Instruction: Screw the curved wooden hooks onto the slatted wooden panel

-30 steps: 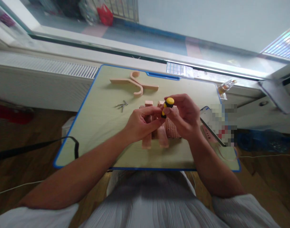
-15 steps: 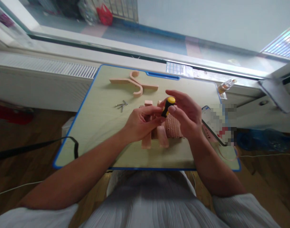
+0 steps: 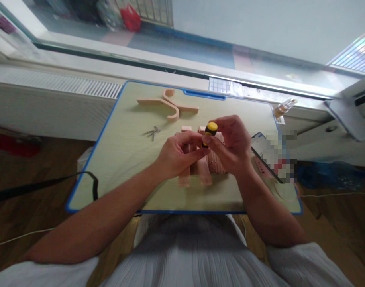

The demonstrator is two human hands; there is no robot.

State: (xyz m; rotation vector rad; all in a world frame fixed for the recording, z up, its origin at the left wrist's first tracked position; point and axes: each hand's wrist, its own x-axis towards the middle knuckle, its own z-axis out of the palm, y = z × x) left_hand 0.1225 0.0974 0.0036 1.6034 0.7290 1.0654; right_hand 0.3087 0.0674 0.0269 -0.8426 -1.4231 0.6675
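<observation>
A screwdriver with a short yellow-and-black handle [image 3: 211, 128] stands nearly upright over the wooden work. My right hand [image 3: 233, 147] is closed on its handle, thumb on the near side and fingers round the top. My left hand [image 3: 179, 153] pinches at the lower end of the screwdriver; its shaft and tip are hidden. Beneath both hands lies a ribbed wooden piece [image 3: 217, 159] with small holes. Two wooden strips, a left one [image 3: 184, 177] and a right one [image 3: 204, 171], run across under the hands, their near ends sticking out.
Two curved wooden pieces [image 3: 158, 103] lie crossed at the back of the blue-edged table [image 3: 125, 159]. Several loose screws [image 3: 152, 132] sit left of my hands. A phone [image 3: 264, 153] is at the right edge, and a black strap [image 3: 94, 185] hangs over the left edge.
My right hand's fingers have curled in from an open spread and closed round the screwdriver handle. The handle's top has shifted slightly left. My left hand stays in place.
</observation>
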